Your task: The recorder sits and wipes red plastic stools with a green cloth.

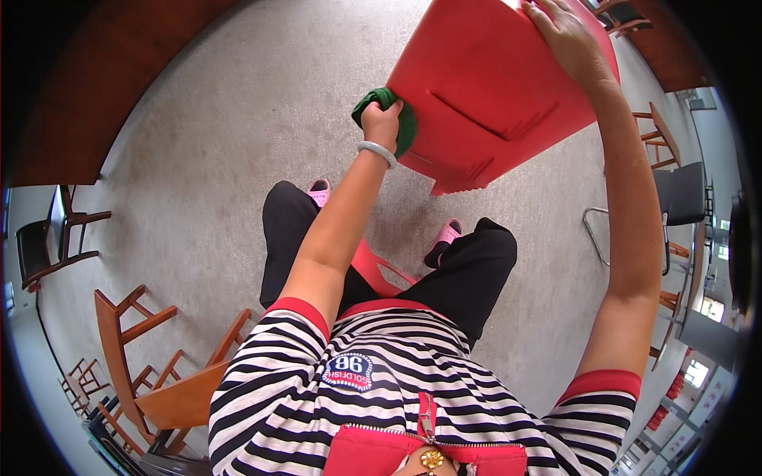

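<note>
A large red plastic piece [484, 87], broad and smooth with a long slot and ridges moulded in its face, stands tilted before me; its far end runs out of view, so I cannot make out its exact kind. My left hand [382, 125] is closed around a bunched green cloth [406, 131], held against the left edge of the red piece. Over on the far right edge, my right hand [562, 33] grips the red piece, with its fingers bent over the rim.
Between my legs shows part of a red plastic seat [381, 270]. Wooden chairs [131, 325] stand at left, and a brown table [71, 95] at upper left. On the right is a black chair with a metal frame [681, 194]. Grey floor [238, 103] surrounds my feet.
</note>
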Demonstrator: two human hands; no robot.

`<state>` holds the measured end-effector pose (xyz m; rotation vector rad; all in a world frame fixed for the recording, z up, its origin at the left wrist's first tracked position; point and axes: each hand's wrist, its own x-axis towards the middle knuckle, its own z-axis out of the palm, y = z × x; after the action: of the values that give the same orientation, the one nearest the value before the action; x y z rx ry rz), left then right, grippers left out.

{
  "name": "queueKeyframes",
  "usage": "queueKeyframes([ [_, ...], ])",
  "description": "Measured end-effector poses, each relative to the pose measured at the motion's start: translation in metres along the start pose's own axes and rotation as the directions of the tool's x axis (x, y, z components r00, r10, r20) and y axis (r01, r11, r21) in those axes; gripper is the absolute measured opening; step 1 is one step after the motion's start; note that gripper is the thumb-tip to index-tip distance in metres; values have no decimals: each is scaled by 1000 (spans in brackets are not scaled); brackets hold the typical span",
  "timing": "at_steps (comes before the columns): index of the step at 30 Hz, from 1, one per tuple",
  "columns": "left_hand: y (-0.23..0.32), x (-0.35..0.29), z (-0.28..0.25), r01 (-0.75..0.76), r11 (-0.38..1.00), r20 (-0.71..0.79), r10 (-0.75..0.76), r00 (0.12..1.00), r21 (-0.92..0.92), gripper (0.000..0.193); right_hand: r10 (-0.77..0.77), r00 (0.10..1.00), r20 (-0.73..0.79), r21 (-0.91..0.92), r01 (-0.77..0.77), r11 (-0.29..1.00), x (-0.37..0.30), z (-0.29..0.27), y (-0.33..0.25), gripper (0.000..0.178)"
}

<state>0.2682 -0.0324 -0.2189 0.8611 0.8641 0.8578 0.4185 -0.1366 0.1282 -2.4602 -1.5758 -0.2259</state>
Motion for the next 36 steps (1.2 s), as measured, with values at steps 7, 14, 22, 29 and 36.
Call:
queueKeyframes([
  [7,-39,29,-34,231,969,-104,-239,965,-85,18,-38,999,-29,-69,36,997,9,7,18,50],
  [14,-67,27,-48,293,956,-166,-288,943,4,22,-37,999,-6,-39,37,999,8,7,16,50],
  [22,-49,16,-26,96,969,-113,-71,991,230,20,5,1000,-25,-16,-5,1000,-1,0,7,50],
  [29,-78,47,-67,244,939,-221,-191,956,241,19,1,1000,-6,31,-1,1000,11,5,-3,52],
  [36,-72,22,-21,194,974,-73,-186,980,113,20,30,999,-37,-79,-32,996,-3,-7,16,51],
])
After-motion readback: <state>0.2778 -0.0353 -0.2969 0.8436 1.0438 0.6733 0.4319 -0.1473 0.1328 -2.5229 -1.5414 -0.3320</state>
